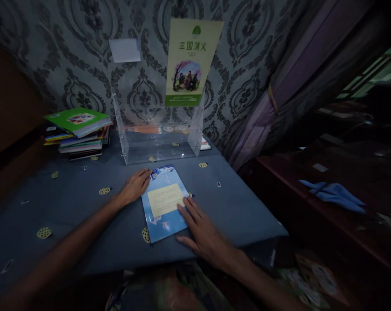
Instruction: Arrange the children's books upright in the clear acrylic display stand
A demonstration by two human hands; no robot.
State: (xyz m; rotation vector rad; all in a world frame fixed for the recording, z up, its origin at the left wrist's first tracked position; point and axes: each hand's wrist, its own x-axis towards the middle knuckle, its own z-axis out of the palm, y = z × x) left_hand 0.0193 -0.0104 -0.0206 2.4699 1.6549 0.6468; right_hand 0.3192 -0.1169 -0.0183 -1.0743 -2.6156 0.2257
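Note:
A thin blue book (169, 224) with a cream text panel lies flat on the table, slightly turned. My left hand (135, 186) rests at its upper left edge, fingertips touching the cover's corner. On the lower right side, my right hand (202, 233) lies with fingers spread, fingertips on the cover and the thumb near the book's bottom edge. Neither hand grips it. Behind the book stands a clear acrylic rack (124, 142). A cream and green book (187, 65) with Chinese characters stands upright at the rack's upper right.
A stack of books (82, 140) with a green one on top sits at the back left. The blue patterned tablecloth (241, 211) covers the table. To the right are a purple curtain (250, 129), a dark red furniture edge (305, 198) and a blue cloth (333, 195).

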